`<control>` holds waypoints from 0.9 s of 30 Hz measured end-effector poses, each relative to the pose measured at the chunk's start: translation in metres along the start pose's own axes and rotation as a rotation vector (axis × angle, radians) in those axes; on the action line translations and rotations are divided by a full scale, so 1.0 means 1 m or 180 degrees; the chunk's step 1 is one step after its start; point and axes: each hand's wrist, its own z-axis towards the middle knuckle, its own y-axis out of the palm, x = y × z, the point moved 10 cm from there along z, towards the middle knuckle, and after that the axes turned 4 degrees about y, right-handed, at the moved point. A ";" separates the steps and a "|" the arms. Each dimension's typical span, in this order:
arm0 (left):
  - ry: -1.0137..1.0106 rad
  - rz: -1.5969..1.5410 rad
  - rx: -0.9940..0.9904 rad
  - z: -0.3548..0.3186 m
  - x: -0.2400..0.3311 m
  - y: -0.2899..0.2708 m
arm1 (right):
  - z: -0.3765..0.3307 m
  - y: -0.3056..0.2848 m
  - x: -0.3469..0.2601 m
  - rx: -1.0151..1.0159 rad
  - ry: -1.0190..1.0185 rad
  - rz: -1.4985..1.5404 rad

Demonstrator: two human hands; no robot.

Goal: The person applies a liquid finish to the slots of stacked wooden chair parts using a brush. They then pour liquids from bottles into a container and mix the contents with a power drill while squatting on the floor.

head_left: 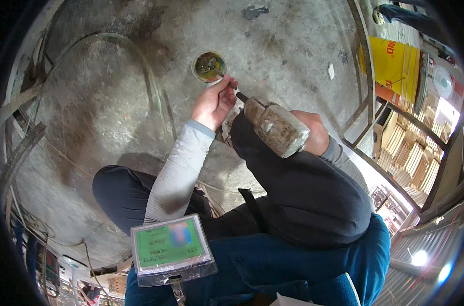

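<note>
Drill (275, 127), a worn grey power tool crusted with grime, lies across the person's raised right knee (293, 188), its nose pointing up and left toward the small dish on the floor. Dark trousers cover both knees, the left knee (117, 191) lower in the picture. A blue garment (313, 265) fills the lower edge.

Concrete floor (114, 102): grey, stained dark in patches, with a faint curved mark sweeping across it. Metal frame rails (367, 76) run along the right, and beyond them stands a yellow container (395, 61) and stacked pale wooden pieces (410, 153).

Badge holder (170, 250): clear plastic with a green card inside, hanging below the chest at the bottom left.

Right hand (313, 133): wrapped around the rear body of the drill, fingers closed on it; most of the hand is hidden behind the tool.

Left hand (214, 102): grey sleeve, reaching forward past the knee. Thumb and fingers are pinched together on a thin dark bit (234, 87) just ahead of the drill's nose; whether that piece is seated in the chuck cannot be told.

Dish (209, 66): small, round, with greenish-brown liquid in it, resting on the floor just beyond the left fingertips. A thin stick stands in it.

White scrap (331, 71) lies on the floor to the right, well apart from the dish.
</note>
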 end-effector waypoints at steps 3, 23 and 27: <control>0.0059 -0.0111 0.0139 -0.003 0.001 -0.001 | 0.007 0.001 -0.004 0.0025 0.0002 -0.0080; -0.0114 -0.0408 -0.0358 -0.045 -0.020 0.025 | 0.045 0.005 -0.007 -0.0241 0.0193 -0.0543; 0.0022 -0.0774 -0.0411 -0.064 -0.012 0.038 | 0.050 0.008 -0.028 -0.0305 0.0095 -0.0922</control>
